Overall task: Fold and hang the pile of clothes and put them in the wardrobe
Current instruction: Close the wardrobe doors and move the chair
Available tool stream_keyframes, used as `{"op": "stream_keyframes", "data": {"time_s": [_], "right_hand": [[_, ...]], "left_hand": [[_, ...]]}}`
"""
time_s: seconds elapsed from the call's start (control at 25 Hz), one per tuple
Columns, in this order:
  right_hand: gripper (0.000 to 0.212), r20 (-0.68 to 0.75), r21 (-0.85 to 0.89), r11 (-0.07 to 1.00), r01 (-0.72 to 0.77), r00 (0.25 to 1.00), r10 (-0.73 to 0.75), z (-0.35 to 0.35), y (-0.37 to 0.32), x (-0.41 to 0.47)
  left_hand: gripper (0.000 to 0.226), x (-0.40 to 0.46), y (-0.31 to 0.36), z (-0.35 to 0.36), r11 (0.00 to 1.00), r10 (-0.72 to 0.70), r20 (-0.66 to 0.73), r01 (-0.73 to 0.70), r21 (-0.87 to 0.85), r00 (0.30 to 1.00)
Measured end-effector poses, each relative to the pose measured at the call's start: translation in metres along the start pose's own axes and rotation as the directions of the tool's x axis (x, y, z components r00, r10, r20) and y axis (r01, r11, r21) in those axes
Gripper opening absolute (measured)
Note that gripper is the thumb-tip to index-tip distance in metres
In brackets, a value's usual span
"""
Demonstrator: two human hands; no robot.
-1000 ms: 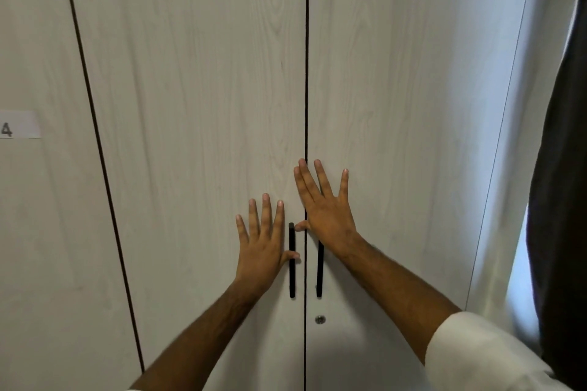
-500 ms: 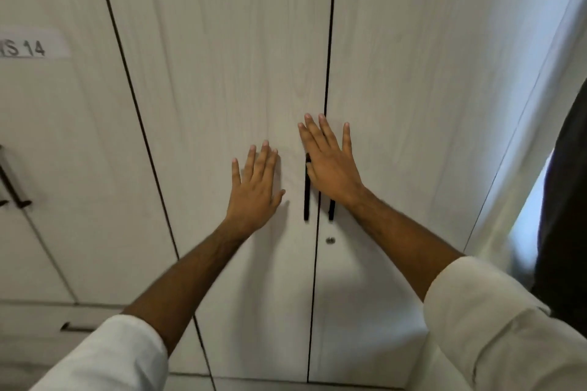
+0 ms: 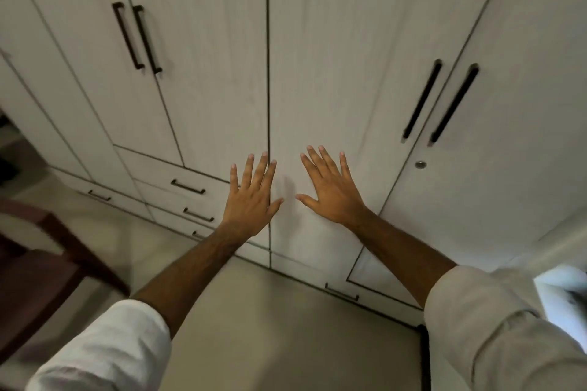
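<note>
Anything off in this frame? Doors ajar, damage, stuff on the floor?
Nothing stands out. Wardrobe doors and drawers look shut and flush; both hands, left hand and right hand, are open and hold nothing.

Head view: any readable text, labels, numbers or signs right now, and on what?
None readable in this frame.
Wardrobe doors: plain pale wood grain, no label or number in view.
Drawer fronts: no markings.
Round lock under the right-hand pair of handles: too small and blurred to show any stamp.
Left hand and right hand, white sleeves: no print.
</note>
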State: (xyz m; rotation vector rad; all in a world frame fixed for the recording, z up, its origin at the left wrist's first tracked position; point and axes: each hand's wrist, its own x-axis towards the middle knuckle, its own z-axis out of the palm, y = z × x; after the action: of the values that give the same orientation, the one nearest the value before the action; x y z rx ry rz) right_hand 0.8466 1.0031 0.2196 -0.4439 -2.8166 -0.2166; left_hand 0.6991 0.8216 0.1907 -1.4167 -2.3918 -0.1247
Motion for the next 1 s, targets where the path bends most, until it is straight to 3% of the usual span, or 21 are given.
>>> {"op": "stream_keyframes", "data": {"time_s": [0.24, 0.44, 0.6, 0.88, 1.0], "right_hand": [[0.089, 0.188, 0.134, 0.981, 0.138, 0.969, -0.162, 0.065, -0.164, -0.002], [0.087, 0.244, 0.195, 0.927, 0.32, 0.9, -0.362, 0.092, -0.323, 0.014], [0.082, 0.234, 0.269, 0.852, 0.449, 0.828, -0.51, 0.094, -0.435, 0.03], [0.074, 0.265, 0.338, 0.708, 0.621, 0.659, -0.704, 0.123, -0.569, 0.076], [0.072, 0.255, 0.371, 0.676, 0.637, 0.63, -0.734, 0.145, -0.606, 0.102]], "left_hand": [[0.081, -0.176, -0.119, 0.026, 0.966, -0.257, 0.215, 0.257, 0.029, 0.942], [0.079, -0.316, -0.222, 0.013, 0.877, -0.477, 0.34, 0.466, 0.121, 0.81], [0.076, -0.402, -0.284, -0.005, 0.767, -0.623, 0.361, 0.633, 0.105, 0.694], [0.075, -0.5, -0.36, 0.002, 0.553, -0.789, 0.382, 0.827, 0.102, 0.481], [0.074, -0.512, -0.399, 0.013, 0.477, -0.822, 0.397, 0.875, 0.088, 0.408]]}}
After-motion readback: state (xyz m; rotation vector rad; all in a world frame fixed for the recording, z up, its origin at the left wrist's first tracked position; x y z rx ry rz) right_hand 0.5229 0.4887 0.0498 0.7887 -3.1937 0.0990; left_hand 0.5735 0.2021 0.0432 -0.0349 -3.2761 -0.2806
